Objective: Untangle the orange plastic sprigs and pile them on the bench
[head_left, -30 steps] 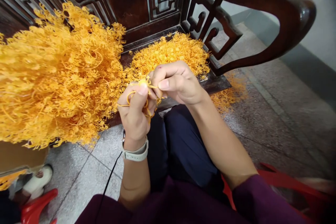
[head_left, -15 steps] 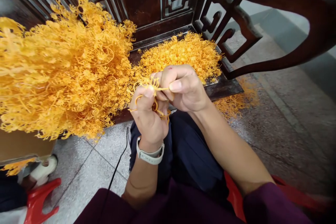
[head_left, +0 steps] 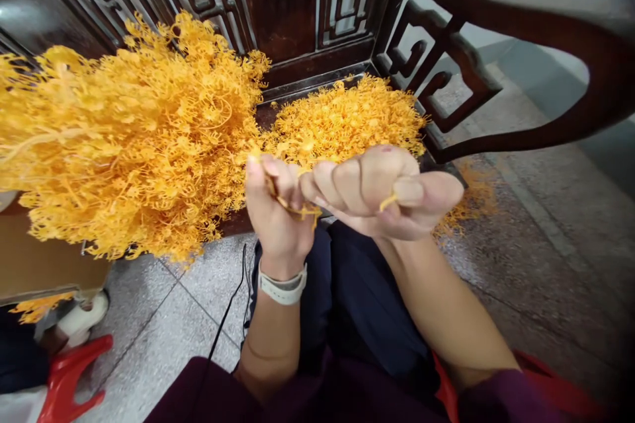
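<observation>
My left hand (head_left: 280,231), with a pale watch (head_left: 284,287) on its wrist, is closed around an orange plastic sprig (head_left: 306,213); part of the sprig shows below the fingers. Beside it, my right hand (head_left: 381,188) is curled into a fist, pinching a short orange stem piece (head_left: 389,201) between thumb and forefinger. The knuckles of both hands are close together. Behind them a low heap of small orange plastic flower heads (head_left: 352,115) lies on the bench seat. To the left rises a bigger pile of branched orange sprigs (head_left: 149,139).
The dark carved wooden bench (head_left: 280,6) has a curved armrest (head_left: 526,139) on the right. Loose orange bits (head_left: 471,195) lie on the floor beyond it. At lower left are a cardboard box (head_left: 54,264), a red stool (head_left: 74,370) and another person's shoe (head_left: 84,317). A black cable (head_left: 231,304) hangs nearby.
My right hand has pulled away to the right and turned into a fist, with a short stem piece in its pinch. My left hand keeps hold of the sprig. The view has shifted slightly.
</observation>
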`<act>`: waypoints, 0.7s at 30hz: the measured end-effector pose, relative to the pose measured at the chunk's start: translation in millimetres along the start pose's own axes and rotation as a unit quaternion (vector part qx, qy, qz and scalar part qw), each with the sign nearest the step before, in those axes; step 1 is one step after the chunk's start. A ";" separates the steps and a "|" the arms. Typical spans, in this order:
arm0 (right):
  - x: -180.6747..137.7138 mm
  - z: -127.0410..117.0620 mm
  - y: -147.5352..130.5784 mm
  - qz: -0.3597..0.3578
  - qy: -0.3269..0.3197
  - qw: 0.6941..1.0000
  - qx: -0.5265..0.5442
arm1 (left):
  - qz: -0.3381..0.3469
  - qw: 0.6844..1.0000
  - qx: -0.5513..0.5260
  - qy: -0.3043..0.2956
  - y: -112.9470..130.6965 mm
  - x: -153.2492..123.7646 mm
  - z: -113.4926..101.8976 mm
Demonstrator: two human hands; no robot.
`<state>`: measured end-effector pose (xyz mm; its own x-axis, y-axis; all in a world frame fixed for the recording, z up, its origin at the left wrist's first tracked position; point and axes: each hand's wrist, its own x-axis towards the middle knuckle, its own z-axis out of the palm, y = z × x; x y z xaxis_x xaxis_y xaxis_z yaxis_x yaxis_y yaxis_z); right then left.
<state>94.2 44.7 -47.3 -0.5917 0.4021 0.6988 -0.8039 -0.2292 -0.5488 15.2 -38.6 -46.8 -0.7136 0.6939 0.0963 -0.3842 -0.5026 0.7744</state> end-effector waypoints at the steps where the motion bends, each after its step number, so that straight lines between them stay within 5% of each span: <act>1: 0.1 -1.7 -3.1 0.009 -0.007 1.000 0.005 | 0.005 1.000 0.002 -0.015 -0.4 -1.5 0.4; 10: -11.4 -13.6 -14.7 0.055 0.156 0.981 -0.097 | 0.043 0.989 0.122 -0.077 -8.1 -12.3 -6.4; 21: -19.4 -18.6 -8.3 0.098 0.150 0.975 -0.130 | -0.103 0.978 0.071 -0.166 2.5 -7.6 -9.0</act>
<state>113.5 55.3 -64.9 -0.6565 0.6238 0.4242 -0.6114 -0.1107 -0.7835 14.4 -49.7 -51.3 -0.3916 0.9137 0.1088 -0.3977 -0.2747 0.8754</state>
